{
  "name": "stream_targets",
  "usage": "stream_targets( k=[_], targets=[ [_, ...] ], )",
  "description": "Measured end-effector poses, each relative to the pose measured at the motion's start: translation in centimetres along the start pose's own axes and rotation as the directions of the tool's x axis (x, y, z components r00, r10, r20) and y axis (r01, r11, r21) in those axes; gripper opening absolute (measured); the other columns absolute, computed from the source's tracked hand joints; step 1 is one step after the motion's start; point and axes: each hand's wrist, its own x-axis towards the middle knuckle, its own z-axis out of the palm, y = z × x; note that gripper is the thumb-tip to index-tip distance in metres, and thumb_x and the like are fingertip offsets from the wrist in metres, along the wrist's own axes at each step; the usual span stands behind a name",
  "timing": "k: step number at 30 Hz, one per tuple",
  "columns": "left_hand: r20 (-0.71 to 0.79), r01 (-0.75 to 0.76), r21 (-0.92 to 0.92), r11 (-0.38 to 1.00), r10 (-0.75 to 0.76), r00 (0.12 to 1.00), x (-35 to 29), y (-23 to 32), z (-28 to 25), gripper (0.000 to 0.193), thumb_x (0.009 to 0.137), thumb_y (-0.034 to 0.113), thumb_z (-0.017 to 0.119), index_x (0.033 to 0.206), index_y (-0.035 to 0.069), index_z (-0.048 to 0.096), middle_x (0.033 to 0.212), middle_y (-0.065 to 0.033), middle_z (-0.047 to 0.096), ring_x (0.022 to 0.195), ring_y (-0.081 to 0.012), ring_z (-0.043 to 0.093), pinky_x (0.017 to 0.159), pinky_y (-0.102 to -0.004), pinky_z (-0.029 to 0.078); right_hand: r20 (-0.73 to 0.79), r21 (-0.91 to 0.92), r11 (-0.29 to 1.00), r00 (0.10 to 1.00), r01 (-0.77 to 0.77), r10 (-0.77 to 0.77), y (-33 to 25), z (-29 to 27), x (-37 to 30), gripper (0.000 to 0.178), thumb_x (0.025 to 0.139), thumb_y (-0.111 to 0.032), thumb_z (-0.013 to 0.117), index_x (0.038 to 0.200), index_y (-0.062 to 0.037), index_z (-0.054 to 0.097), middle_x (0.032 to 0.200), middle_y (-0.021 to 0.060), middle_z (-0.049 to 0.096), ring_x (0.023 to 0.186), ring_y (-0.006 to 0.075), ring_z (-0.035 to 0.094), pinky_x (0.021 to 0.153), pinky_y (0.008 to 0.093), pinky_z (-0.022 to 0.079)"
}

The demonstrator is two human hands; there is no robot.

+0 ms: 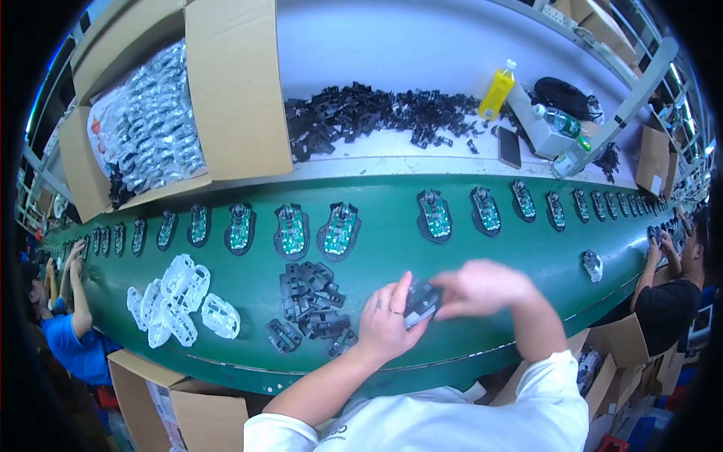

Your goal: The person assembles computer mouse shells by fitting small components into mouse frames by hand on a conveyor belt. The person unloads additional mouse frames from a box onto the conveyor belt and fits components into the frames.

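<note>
Over the green table (pixel 520 245), left fingers (pixel 399 295) clamped on dark part (pixel 422 301), right hand (pixel 486 288) arched inward, grip unclear

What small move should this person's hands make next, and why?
Perhaps the right hand should press gently on the part while the left hand steadies it. The left holds it, the blurred right is at its edge, and it looks dark above and pale below, like the dark pieces and white shells piled nearby.
</note>
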Motion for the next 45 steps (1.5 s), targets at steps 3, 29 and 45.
stream_targets(
  k=[3, 29, 45],
  targets=[
    [0.011, -0.066, 0.025, 0.998, 0.065, 0.998, 0.4, 0.5, 0.2, 0.093, 0.073, 0.023, 0.089, 0.152, -0.001, 0.045, 0.117, -0.0195, 0.064, 0.102, -0.0364, 0.066, 0.086, -0.0445, 0.055, -0.353, 0.014, 0.997, 0.932, -0.081, 0.081, 6.1, -4.7, 5.1, 0.027, 0.095, -0.024, 0.068, 0.114, -0.0048, 0.072, 0.101, 0.0173, 0.077, 0.092, 0.0347, 0.074, 0.081, 0.0446, 0.058],
    [-0.019, 0.169, -0.357, 0.919, -0.189, 0.982, 0.7, -2.4, -4.1, 0.088, 0.082, 0.033, 0.084, 0.152, -0.003, 0.044, 0.123, -0.0203, 0.065, 0.109, -0.0323, 0.066, 0.095, -0.0432, 0.053, -0.867, 0.320, 0.944, 0.427, 0.080, 0.257, 11.8, -1.1, 7.1, 0.026, 0.091, -0.004, 0.072, 0.117, -0.0039, 0.069, 0.081, -0.0021, 0.059, 0.072, 0.0073, 0.055, 0.066, 0.0246, 0.047],
    [0.658, 0.563, -0.747, -0.353, -0.275, 0.701, 0.3, -3.1, -2.5, 0.056, 0.108, 0.047, 0.041, 0.145, 0.006, 0.053, 0.132, -0.0143, 0.067, 0.115, -0.0255, 0.068, 0.095, -0.0386, 0.057, -0.802, 0.253, 0.775, 0.573, 0.580, -0.167, 0.3, 8.8, 2.1, 0.015, 0.086, 0.007, 0.076, 0.100, 0.0006, 0.077, 0.108, 0.0135, 0.078, 0.095, 0.0235, 0.077, 0.080, 0.0328, 0.063]
  ],
)
